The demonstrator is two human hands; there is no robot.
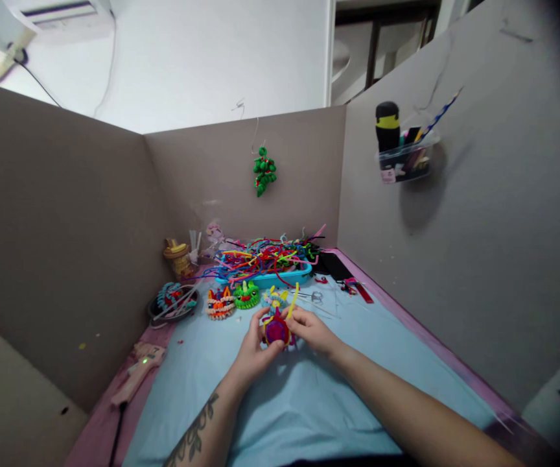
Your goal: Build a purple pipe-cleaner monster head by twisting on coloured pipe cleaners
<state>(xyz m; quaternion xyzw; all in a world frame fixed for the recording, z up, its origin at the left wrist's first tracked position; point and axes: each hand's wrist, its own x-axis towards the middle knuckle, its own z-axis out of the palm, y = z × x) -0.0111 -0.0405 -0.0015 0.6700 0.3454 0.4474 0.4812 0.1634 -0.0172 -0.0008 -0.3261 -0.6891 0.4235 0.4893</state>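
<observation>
My left hand (253,350) is closed around a small round red and purple pipe-cleaner figure (277,331), held just above the light blue table cover (309,402). My right hand (312,329) pinches a yellow pipe cleaner (293,300) that rises from the top of the figure. Both hands meet at the middle of the table. Behind them stand finished figures: an orange one (220,303), a green one (247,295) and a pale blue and yellow one (274,299).
A turquoise tray (287,277) heaped with coloured pipe cleaners sits at the back. Scissors (313,296) lie beside it. A glue gun (139,373) rests at the left edge, near a bowl (170,305) and jar (179,256). Grey partition walls enclose the desk; a green ornament (264,170) hangs behind.
</observation>
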